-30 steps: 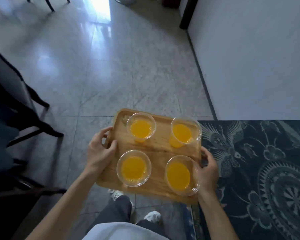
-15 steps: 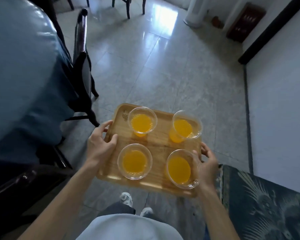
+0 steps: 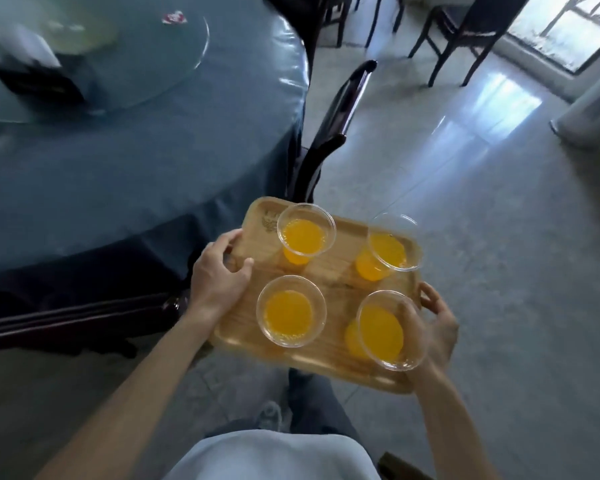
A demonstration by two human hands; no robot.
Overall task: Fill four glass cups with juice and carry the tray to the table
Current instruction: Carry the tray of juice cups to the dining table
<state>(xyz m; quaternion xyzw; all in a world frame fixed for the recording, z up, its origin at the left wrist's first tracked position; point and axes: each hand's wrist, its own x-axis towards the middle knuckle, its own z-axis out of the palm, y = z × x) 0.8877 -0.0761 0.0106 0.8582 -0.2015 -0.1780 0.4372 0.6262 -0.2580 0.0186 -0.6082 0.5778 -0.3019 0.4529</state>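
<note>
- Swung left since half a second ago: blue-covered round counter (image 3: pixel 125 161) now filling the upper left, patterned rug gone from view, tray (image 3: pixel 329 278) carried closer to the counter's edge.
- Left hand (image 3: pixel 219 275) clamped on the tray's left short rim, thumb over the top, fingers (image 3: pixel 222 240) curled round the edge.
- Right hand (image 3: pixel 433 327) closed on the right short rim near the nearer corner, fingers (image 3: pixel 430 296) wrapped underneath, partly hidden behind a cup.
- Tray held in the air between both hands, above the floor (image 3: pixel 499 237), long axis running left to right, tilted slightly down toward the right.
- Four clear cups upright in a two-by-two square, each part full of orange juice: far-left cup (image 3: pixel 305 233), far-right cup (image 3: pixel 392 244), near-left cup (image 3: pixel 291 311), near-right cup (image 3: pixel 388 330).
- Near-right cup just beside the right hand; near-left cup near the left thumb, apart from it.
- Dark chair (image 3: pixel 336 116) standing between counter and tray.
</note>
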